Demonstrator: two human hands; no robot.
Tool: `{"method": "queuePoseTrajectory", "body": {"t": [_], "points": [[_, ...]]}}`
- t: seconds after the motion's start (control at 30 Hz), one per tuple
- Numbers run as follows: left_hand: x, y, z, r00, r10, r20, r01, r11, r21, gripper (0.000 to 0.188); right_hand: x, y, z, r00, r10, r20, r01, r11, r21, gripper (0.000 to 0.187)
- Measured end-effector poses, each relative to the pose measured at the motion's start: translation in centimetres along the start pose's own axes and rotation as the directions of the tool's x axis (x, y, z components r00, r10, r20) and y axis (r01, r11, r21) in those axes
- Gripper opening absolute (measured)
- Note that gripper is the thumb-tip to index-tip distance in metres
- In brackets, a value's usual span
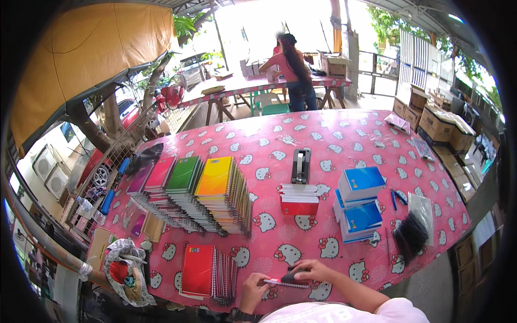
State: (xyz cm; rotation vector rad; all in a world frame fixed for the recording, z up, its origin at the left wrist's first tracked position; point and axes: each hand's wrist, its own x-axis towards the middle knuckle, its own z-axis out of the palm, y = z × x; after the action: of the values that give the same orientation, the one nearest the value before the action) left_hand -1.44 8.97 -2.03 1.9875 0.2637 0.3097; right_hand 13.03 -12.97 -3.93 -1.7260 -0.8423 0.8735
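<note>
Notebook, thin and spiral-bound, is held between the two hands, just to the right of the red stack. The left hand comes up from the lower edge, nearest to that stack; its wrist, wearing a black watch, is below, and the thumb and fingers are closed in a pinch on the notebook's left end. The right hand, farther right of the red stack, is turned back down over the notebook. Its forearm slants in from the lower right, elbow out beside the body, and its fingers are bent around a black object, gripping it against the notebook's upper side; what kind of object it is, I cannot tell.

Beyond the red stack stand taller yellow notebooks and green notebooks. Beyond it to the right are a tape dispenser and a red-covered pile; farther right of it are blue notebooks. All rest on a pink tablecloth.
</note>
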Motion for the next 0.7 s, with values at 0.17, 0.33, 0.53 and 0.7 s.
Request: {"method": "queuePoseTrajectory", "body": {"t": [0.17,0.33,0.53,0.7], "points": [[0.2,-0.1,0.7,0.994,0.066,-0.085,-0.071,0.996,-0.055,0.023,-0.2,-2.6,-1.1,0.989,-0.14,0.053,0.124,0.963,0.237,0.035],[0.1,-0.8,1.2,0.995,0.002,-0.098,-0.013,0.994,-0.107,0.02,0.7,-1.8,-1.2,0.994,-0.106,-0.031,0.105,0.994,-0.036,0.036],[-0.5,-1.2,1.6,0.995,-0.039,-0.087,0.024,0.987,-0.16,0.02,2.1,-3.4,-1.6,0.995,-0.096,-0.003,0.093,0.972,-0.214,0.038],[-0.7,-1.3,1.9,0.995,-0.036,-0.09,0.017,0.978,-0.206,0.022,2.1,-3.6,-1.8,0.964,-0.239,0.118,0.232,0.97,0.068,0.037]]}}
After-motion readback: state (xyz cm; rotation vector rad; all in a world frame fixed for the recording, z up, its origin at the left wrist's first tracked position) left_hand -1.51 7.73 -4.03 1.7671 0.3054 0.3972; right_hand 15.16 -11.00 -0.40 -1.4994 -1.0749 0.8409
